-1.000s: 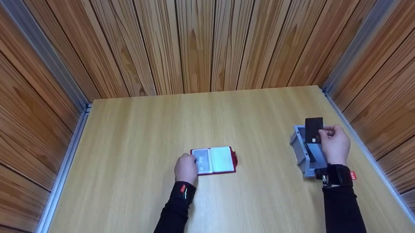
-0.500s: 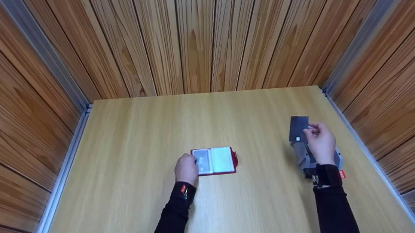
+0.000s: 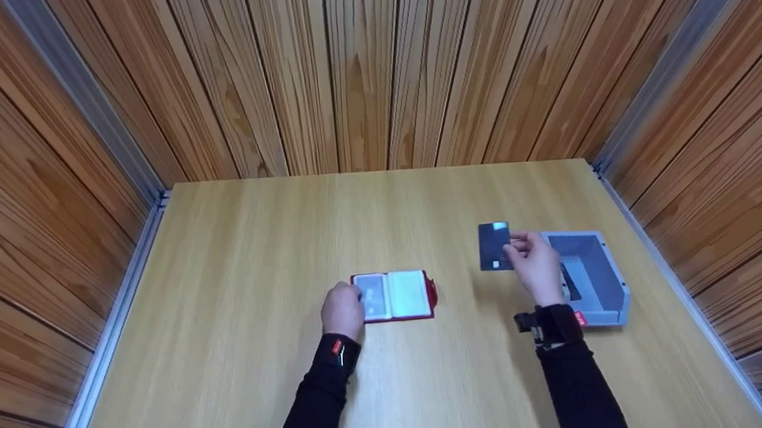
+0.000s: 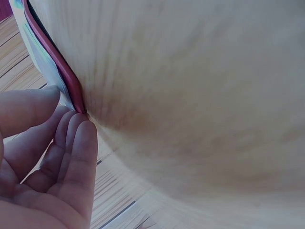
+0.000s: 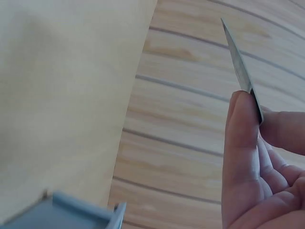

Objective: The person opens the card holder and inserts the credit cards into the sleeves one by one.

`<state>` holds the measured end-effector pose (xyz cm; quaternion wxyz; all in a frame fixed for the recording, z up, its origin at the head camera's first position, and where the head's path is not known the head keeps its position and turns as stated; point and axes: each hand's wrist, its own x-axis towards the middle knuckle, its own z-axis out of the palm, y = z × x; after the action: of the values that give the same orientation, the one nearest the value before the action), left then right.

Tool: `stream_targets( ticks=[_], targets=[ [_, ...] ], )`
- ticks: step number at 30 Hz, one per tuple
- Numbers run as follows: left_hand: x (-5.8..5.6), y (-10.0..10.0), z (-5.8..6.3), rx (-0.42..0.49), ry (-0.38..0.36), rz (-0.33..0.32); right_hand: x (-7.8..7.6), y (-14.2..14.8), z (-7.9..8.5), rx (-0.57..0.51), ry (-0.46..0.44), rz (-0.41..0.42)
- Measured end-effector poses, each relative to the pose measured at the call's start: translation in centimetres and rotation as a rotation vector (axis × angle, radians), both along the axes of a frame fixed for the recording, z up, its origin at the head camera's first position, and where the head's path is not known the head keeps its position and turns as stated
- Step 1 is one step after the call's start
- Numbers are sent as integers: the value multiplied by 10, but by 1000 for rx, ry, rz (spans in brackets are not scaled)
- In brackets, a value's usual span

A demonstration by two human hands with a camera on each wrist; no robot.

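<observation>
On the right side, I've got the thumb and fingertips (image 5: 242, 107) of the right hand (image 3: 537, 269) pinching a dark card (image 3: 494, 249) by its right edge; the right wrist view shows it nearly edge-on, raised. On the left, the left hand (image 3: 341, 310) pinches the left edge of a small red holder (image 3: 407, 294), thumb on the inner sleeve, fingers against the cover. Holder lies open on the table (image 3: 246, 253), strap side to the right.

Change: half a second ago I had the card at the bin's (image 3: 584, 251) far-left corner; now it's off to the left, between bin and holder, touching neither. So, in my judgement, the card is clear of the bin and nearer the holder. Left hand and holder: no visible shift. Bin interior shows better now; a dark piece (image 3: 571, 285) sits along its left side, can't tell what.
</observation>
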<state>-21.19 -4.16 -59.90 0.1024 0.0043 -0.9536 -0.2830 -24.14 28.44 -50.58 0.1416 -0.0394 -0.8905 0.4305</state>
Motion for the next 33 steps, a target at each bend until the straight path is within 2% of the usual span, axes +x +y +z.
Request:
stream_targets(
  ticks=[4, 12, 21, 26, 33],
  targets=[
    [1, 0, 0, -4, 2, -4, -1, -19, -4, -51, -49, 37],
    [1, 0, 0, 2, 33, 15, 0, -58, -16, -54, -79, 105],
    [0, -1, -3, -4, 21, 8, 1, -84, -33, -94, -73, 180],
    [0, -1, -3, -13, 8, 7, 1, -96, -44, -74, -93, 224],
    [0, 0, -3, -6, -1, 7, 2, -114, -61, 20, -82, 288]
  ],
)
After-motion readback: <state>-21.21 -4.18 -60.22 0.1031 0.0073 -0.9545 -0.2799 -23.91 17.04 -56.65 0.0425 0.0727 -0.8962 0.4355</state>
